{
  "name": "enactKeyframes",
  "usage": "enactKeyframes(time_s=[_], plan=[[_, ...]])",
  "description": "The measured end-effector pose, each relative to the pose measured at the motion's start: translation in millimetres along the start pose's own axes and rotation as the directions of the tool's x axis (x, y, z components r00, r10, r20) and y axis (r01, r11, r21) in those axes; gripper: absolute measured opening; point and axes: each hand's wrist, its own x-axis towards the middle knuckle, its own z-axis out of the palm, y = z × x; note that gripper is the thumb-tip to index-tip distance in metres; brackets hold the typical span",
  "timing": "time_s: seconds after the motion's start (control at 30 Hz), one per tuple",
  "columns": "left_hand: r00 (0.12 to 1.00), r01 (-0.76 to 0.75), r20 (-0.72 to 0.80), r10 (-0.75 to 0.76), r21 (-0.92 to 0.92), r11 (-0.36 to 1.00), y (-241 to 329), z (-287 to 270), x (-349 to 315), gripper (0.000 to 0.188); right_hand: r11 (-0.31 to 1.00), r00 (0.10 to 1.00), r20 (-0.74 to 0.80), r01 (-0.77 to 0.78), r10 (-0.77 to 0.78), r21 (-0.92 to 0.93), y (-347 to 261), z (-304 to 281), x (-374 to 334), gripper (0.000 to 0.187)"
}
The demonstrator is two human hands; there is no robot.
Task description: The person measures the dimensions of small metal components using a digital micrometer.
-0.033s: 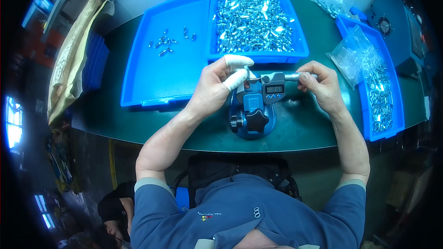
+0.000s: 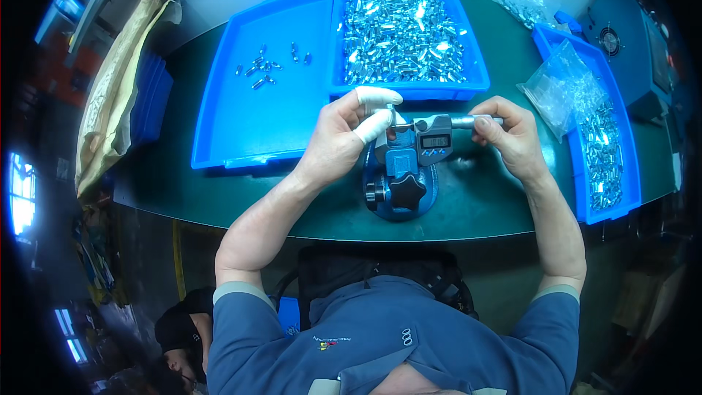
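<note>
A digital micrometer (image 2: 436,139) is clamped in a blue stand (image 2: 402,194) with a black star-shaped knob, near the table's front edge. White covers sit on the thumb and a finger of my left hand (image 2: 338,135). Those fingertips pinch a small shiny metal part (image 2: 391,111) at the micrometer's measuring gap; most of the part is hidden. On the other side, my right hand (image 2: 510,135) is closed, thumb and fingers around the micrometer's thimble (image 2: 468,122). The lit display faces up between the hands.
A blue tray (image 2: 252,139) at left holds several loose metal parts. Behind the micrometer, another blue tray (image 2: 409,93) is heaped with them. At right stand a narrow blue tray (image 2: 635,194) with parts and clear bags (image 2: 556,88), and a blue machine (image 2: 625,36). Someone in black (image 2: 186,329) is at lower left.
The digits on the micrometer's display look different. Both hands keep the same pose and place.
</note>
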Motion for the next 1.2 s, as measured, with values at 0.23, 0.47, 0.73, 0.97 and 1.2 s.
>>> enactKeyframes(time_s=[0.23,0.47,0.73,0.97,1.2], plan=[[1.000,-0.013,0.010,0.013,-0.013,1.000,-2.9,0.1,0.3,0.026,1.000,1.000,-0.011,-0.005,0.005,0.006,2.0,-1.0,-0.3,0.029],[1.000,-0.015,0.003,0.015,-0.010,1.000,-3.3,0.3,0.3,0.025,1.000,1.000,-0.008,-0.022,0.022,-0.002,2.3,-1.1,0.0,0.032],[1.000,-0.009,-0.008,0.009,0.004,1.000,-0.7,1.1,-0.9,0.026,0.999,0.999,-0.019,-0.033,0.034,0.009,3.1,0.3,-0.1,0.032],[1.000,-0.012,-0.027,0.012,-0.006,1.000,-0.7,2.4,1.4,0.026,0.999,0.999,-0.016,-0.031,0.032,0.025,2.0,-0.7,-0.4,0.033],[1.000,0.003,-0.016,-0.003,-0.023,1.000,-3.5,-0.5,6.1,0.027,0.999,0.999,-0.012,-0.044,0.044,0.026,2.6,-2.0,0.0,0.033]])
